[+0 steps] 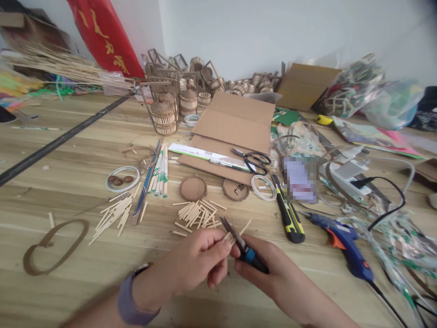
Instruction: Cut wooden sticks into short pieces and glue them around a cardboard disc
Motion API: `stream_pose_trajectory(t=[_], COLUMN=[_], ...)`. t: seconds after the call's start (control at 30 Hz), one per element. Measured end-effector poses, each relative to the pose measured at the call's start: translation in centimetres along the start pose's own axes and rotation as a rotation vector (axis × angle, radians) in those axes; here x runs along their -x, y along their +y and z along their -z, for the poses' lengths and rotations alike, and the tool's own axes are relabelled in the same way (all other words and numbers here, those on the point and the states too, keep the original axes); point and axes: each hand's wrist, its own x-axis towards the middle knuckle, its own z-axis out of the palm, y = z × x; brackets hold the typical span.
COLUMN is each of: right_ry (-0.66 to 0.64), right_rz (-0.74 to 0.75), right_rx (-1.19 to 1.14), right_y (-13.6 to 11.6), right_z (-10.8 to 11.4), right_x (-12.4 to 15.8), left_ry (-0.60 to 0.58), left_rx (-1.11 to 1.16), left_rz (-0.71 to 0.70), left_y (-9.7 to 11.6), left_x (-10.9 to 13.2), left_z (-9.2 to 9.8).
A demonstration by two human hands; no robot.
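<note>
My left hand (198, 262) pinches a short bamboo stick (228, 237) between thumb and fingers, low in the middle of the view. My right hand (262, 269) grips a small pair of cutters (241, 243) with black and blue handles, and its open blades sit across the stick. A purple watch band (131, 300) wraps my left wrist. Just beyond the hands lies a loose pile of cut sticks (196, 214) on the wooden table (68, 182).
Two round cardboard discs (193, 188), a tape ring (263, 187), scissors (254, 160), a yellow-black utility knife (289, 216) and a blue glue gun (344, 243) lie ahead and right. More sticks (114, 216) and chopsticks (159, 171) lie left. Small woven baskets (164, 116) and cardboard (235, 123) stand behind.
</note>
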Motion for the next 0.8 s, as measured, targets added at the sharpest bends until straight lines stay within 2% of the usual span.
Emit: stream_pose_trajectory(t=[0.33,0.53,0.6,0.73,0.8], right_ry=[0.075,0.071,0.179,0.649,0.705], right_rz=[0.04,0.062,0.056,0.157,0.283], right_rx=[0.056,0.098,0.134,0.326,0.426], right_y=[0.3,0.6,1.2,2.4,2.7], right_z=[-0.6,0.7,1.3,1.9,1.6], right_x=[0.0,-0.2,-0.2,-0.4,-0.5], left_ry=[0.028,0.096,0.128,0.193,0.202], left_rx=[-0.158,-0.174,-0.187,-0.47,-0.661], left_rz=[-0.028,-0.106,-0.118,-0.067,-0.043], left_y=[-0.3,0.3,0.6,0.5,0.2], left_x=[0.4,0.2,0.2,0.1,0.0], left_z=[0.1,0.8,1.1,0.9,0.6])
